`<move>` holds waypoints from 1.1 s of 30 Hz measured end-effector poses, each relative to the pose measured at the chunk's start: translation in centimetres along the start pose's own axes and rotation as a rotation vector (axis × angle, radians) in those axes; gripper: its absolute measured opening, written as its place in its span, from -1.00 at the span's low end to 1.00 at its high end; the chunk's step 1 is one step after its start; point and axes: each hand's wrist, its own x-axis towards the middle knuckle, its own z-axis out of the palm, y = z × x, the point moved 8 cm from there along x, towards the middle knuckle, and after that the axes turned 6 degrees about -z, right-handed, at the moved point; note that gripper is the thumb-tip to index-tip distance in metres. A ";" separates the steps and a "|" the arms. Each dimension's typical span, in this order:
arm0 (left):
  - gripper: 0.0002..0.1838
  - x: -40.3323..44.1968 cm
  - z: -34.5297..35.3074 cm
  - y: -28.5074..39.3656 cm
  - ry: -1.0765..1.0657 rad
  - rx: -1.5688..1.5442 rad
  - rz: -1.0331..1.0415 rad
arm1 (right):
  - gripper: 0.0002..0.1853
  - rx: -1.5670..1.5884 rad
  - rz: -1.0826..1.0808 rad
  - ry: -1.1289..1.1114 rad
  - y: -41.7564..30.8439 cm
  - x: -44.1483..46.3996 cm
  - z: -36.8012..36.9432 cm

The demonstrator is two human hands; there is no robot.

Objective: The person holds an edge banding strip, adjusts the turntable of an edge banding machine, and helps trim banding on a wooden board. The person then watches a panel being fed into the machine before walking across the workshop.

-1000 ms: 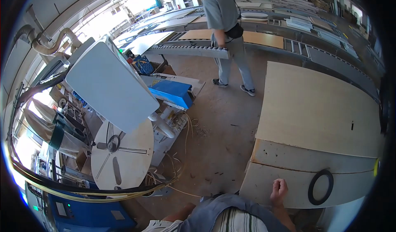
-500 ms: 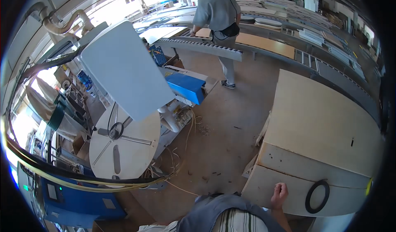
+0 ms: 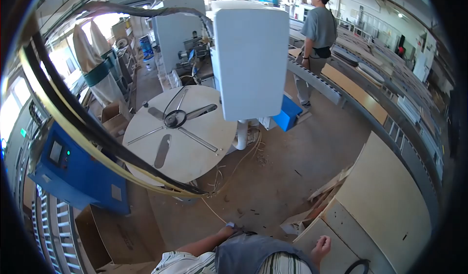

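My right hand (image 3: 321, 248) is closed in a loose fist above the pale board (image 3: 334, 242) at the lower right, with nothing visible in it. A black ring (image 3: 358, 265) lies on that board close by, cut off by the lower edge of the view. My left hand (image 3: 227, 231) is at my waist by the grey apron (image 3: 261, 254). Its fingers are mostly hidden, and a small bluish-white patch beside them is too small to make out.
A round table (image 3: 204, 123) with slots stands ahead beneath a white machine housing (image 3: 252, 64). Thick cables (image 3: 105, 147) arc across the left, by a blue control cabinet (image 3: 80, 169) and a cardboard box (image 3: 129, 235). Another person (image 3: 320, 30) stands beside a roller conveyor (image 3: 317, 81).
My view has swung left, so the machine and round table sit further right. The black ring has slid toward the bottom edge. My left hand has come into view; my right stays closed.
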 end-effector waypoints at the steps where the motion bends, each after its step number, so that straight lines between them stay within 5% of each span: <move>1: -0.47 -0.1 -0.4 -0.1 0.009 -0.016 0.010 | -0.84 0.024 0.013 -0.028 -0.5 0.0 1.0; 9: -0.43 -0.3 -3.9 -2.2 0.100 -0.136 0.081 | -0.83 0.024 -0.126 -0.175 -6.3 1.3 7.5; 11: -0.48 0.8 -2.1 -7.7 -0.064 -0.138 -0.191 | -0.84 0.022 -0.174 -0.191 -6.5 1.6 8.6; 13: -0.53 2.0 -1.0 -10.9 -0.103 0.103 -0.156 | -0.83 -0.005 -0.179 -0.205 -6.4 2.3 9.7; 24: -0.64 3.0 7.0 -24.6 0.016 -0.122 -0.434 | -0.86 -0.117 -0.199 -0.368 -5.4 1.8 16.3; 26: -0.66 2.3 8.6 -25.7 0.031 -0.166 -0.496 | -0.85 0.048 -0.112 -0.545 -4.9 0.1 18.4; 33: -0.70 -1.3 15.9 -27.5 0.087 -0.353 -0.718 | -0.82 -0.100 -0.180 -1.004 -6.3 -6.0 23.3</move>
